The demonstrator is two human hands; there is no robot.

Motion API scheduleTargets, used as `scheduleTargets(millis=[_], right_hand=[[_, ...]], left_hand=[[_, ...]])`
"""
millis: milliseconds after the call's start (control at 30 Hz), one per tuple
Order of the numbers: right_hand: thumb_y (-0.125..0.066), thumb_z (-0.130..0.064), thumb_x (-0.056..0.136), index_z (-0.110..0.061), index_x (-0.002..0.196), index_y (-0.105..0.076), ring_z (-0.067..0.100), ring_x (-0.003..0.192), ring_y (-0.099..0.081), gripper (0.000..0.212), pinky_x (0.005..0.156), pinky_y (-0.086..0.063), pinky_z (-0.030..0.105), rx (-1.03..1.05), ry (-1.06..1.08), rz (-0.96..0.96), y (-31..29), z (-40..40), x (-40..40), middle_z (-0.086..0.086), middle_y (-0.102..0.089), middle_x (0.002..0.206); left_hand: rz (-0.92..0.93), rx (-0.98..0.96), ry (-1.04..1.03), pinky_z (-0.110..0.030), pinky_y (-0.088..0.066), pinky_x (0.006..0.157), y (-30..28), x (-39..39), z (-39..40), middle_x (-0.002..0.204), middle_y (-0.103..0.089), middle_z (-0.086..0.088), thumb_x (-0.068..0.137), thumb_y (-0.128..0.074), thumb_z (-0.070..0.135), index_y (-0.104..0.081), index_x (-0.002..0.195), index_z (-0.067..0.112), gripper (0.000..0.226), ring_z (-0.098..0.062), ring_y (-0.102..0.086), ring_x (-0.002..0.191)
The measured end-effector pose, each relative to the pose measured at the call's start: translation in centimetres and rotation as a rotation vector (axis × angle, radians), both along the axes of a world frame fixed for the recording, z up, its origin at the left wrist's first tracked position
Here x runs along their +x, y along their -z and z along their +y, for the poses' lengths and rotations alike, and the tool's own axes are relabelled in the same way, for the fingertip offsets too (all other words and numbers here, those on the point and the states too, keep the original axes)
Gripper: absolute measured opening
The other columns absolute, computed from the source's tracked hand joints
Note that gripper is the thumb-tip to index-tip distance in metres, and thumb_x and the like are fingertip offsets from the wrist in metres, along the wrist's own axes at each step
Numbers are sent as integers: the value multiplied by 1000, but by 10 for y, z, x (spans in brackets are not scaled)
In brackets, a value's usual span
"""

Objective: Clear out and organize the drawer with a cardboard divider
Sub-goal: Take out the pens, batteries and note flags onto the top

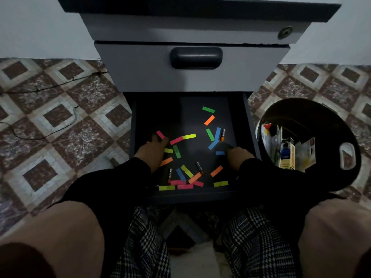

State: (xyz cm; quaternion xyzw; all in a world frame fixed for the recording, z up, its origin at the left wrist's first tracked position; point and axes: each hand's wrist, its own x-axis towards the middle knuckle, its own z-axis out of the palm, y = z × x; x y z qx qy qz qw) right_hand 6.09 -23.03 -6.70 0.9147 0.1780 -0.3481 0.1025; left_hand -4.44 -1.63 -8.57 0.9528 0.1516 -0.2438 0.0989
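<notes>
The open drawer (140, 117) at the bottom of the cabinet (192, 33) holds a scatter of coloured paper strips (188, 136) and three batteries: one (222, 135) toward the right rear, two more (199, 167) (169, 175) near the front. No cardboard divider is in view. The left hand (153, 150) is low in the drawer at its left side, fingertips touching or just beside a pink strip (160, 134); whether they pinch it I cannot tell, as the light is dim. The right hand (239, 154) is at the right side, one finger stretched toward a blue strip (220, 153), the rest hidden, so its hold cannot be told either. A black bin (341, 177) with boxes and packets in it stands on the tiled floor (60, 109) just right of the drawer. By my judgement the clearing-out is under way and much remains. The strips are thin, light and limp, lying flat on a smooth bottom, so they will be awkward to lift singly: better to slide them together with flat fingers toward a wall or the front edge and pinch up the bunch. The batteries are small, stiff, heavier and apt to roll; each is best taken across its middle between thumb and finger.
</notes>
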Motion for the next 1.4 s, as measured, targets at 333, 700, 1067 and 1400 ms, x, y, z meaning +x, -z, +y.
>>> scheduleTargets(millis=[333, 700, 1067, 1400], right_hand=[[-35, -14, 99, -5, 145, -17, 34, 130, -40, 50, 104, -38, 38, -22, 87, 32, 12, 2, -20, 24, -33, 143], [-39, -5, 95, -20, 148, -21, 36, 126, -46, 58, 107, -40, 37, 201, -34, -19, 17, -4, -10, 21, -19, 148], [-45, -8, 94, -26, 146, -25, 31, 124, -47, 58, 105, -43, 36, 276, -97, -64, 23, -5, -11, 16, -13, 149], [-38, -8, 96, -23, 147, -23, 34, 129, -40, 55, 109, -38, 38, 233, -165, -124, 27, -3, -10, 21, -19, 149]], left_hand=[[9, -117, -45, -39, -45, 101, 3, -5, 3, 143, -31, -17, 86, -64, 17, -33, 143, 17, 65, -32, -49, 122], [-53, -56, -47, -38, -49, 92, 10, -3, 5, 133, -46, -13, 91, -54, 16, -38, 138, 19, 50, -29, -54, 116], [-90, -74, -104, -36, -47, 97, 10, -3, 5, 138, -36, -16, 94, -47, 13, -46, 133, 18, 39, -29, -54, 114], [-115, -104, -116, -37, -47, 98, 11, -2, 3, 136, -39, -14, 94, -49, 13, -40, 138, 20, 46, -31, -53, 117]])
